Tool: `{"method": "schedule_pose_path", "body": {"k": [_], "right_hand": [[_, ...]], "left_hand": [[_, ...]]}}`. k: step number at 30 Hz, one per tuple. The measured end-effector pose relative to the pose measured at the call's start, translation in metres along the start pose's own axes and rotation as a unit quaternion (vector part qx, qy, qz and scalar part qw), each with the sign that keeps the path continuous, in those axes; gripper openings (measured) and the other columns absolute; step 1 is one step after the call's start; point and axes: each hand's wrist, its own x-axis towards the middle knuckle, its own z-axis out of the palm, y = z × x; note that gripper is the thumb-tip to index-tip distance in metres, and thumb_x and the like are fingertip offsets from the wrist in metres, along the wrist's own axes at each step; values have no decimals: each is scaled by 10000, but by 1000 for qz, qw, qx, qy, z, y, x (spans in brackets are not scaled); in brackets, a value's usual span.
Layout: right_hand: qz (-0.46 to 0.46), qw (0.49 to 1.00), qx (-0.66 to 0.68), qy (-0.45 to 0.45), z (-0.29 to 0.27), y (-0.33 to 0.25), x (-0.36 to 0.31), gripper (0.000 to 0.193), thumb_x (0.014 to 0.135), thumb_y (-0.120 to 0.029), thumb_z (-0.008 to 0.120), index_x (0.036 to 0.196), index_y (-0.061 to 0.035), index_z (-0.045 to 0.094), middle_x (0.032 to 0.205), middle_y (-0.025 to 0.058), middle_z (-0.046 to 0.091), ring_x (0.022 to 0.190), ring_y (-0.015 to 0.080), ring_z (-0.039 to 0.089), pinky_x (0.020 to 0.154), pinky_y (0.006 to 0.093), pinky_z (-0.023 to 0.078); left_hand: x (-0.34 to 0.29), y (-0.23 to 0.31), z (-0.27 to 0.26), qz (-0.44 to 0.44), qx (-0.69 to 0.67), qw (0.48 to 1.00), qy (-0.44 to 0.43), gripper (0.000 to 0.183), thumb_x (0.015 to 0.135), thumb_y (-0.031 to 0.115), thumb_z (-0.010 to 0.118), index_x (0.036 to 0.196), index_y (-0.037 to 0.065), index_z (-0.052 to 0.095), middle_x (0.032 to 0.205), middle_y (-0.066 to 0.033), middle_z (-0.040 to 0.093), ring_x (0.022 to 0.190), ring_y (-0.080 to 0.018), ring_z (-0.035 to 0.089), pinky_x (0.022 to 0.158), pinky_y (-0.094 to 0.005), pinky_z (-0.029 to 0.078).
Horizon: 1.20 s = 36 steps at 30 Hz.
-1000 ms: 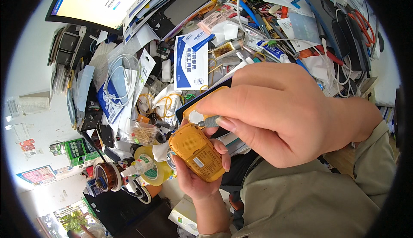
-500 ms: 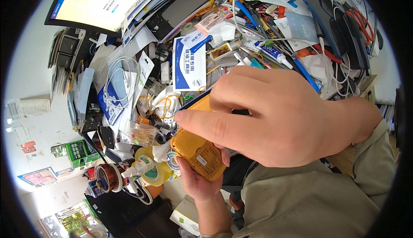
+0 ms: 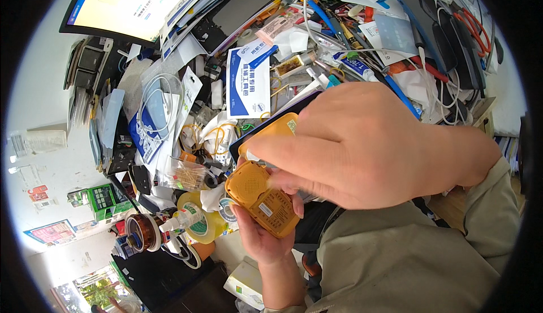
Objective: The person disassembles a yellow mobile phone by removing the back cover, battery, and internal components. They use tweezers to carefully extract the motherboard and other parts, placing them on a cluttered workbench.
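Note:
My left hand [image 3: 259,245] is closed round a small yellow plastic device [image 3: 270,214], with its speaker grille and printed label facing up. A second yellow rounded panel [image 3: 277,129] with a small square code sticker lies just beyond it, over a dark blue-edged flat thing [image 3: 244,141]. My right hand [image 3: 356,143] is above both pieces, back upward. One finger reaches across the far panel; others, smeared by motion, are near the grille. Whether they grip anything is hidden.
Crowding the bench are a blue-and-white packet [image 3: 248,87], a tube of glue [image 3: 359,67], a bag of cotton swabs [image 3: 189,174], a coiled white cable [image 3: 153,106] and a tape roll [image 3: 198,222]. A monitor [image 3: 130,2] stands at the far left.
My right hand has shifted slightly to the right, uncovering more of the far yellow panel and of the device's grille end. My left hand and the device have hardly moved.

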Motion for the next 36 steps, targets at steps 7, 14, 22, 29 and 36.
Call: {"method": "schedule_pose_path", "body": {"k": [7,14,22,29,36], "right_hand": [[-7,999,10,-33,-7,-1,0,447,846,-147,688,1292,-120,694,743,5,550,606,173,575,470,294,435],[-38,998,33,41,-1,2,-1,450,844,-163,685,1289,-104,689,752,10,555,588,173,574,445,299,424],[-48,998,18,33,-5,0,0,438,832,-171,688,1261,-81,702,738,18,558,581,179,578,444,299,424],[-18,999,25,-13,-4,0,0,458,822,-132,698,1277,-76,684,781,33,577,604,195,589,461,309,447],[3,997,41,-58,1,5,-1,416,787,-98,734,1196,-45,684,818,48,548,677,213,578,519,325,471]], "left_hand": [[-2,-3,12,1,-5,998,59,580,1095,525,295,1493,122,421,1282,-113,646,999,-286,701,712,-427,605],[1,-4,16,3,25,995,99,649,1072,593,296,1422,83,489,1153,-133,677,821,-290,691,572,-384,557],[-1,-2,22,2,7,992,126,726,1055,647,274,1396,50,507,1094,-138,701,772,-276,710,567,-374,576],[0,-3,16,6,27,994,104,733,1057,648,257,1400,48,505,1122,-142,692,791,-276,703,554,-360,558],[1,-3,12,7,4,996,84,717,1064,630,257,1410,52,500,1162,-144,682,850,-280,705,571,-374,564]]}}
